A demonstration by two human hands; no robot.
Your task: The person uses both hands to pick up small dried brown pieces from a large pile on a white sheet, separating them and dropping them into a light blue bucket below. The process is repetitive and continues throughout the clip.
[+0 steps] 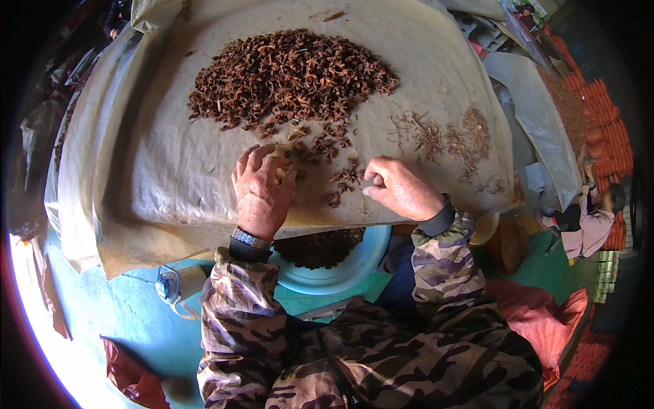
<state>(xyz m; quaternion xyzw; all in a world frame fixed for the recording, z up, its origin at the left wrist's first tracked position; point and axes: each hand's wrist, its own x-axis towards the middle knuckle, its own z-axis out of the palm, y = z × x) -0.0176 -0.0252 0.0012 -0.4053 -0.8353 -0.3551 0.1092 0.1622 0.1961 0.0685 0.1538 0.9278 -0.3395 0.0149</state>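
Note:
A large heap of dried star anise [291, 76] lies on the cloth-like sheet [168, 174] covering the table, with looser pods trailing towards me. My left hand [263, 186] is curled over the near part of the trail; yellowish pods show beside its fingers, and whether it grips any is hidden. To the right of the loose pods [350, 174], my right hand [401, 186] has thumb and forefinger nearly together; a tiny dark bit may be at the fingertips, too small to tell. Small piles of thin stems [429, 139] lie beyond the right hand.
Below the table edge, a light blue basin [327, 283] holds dark pieces. A jug-like container [186, 283] stands on the floor at left. Red sacks [541, 322] lie at right. Another person [587, 220] is at far right; part of another shows at upper left.

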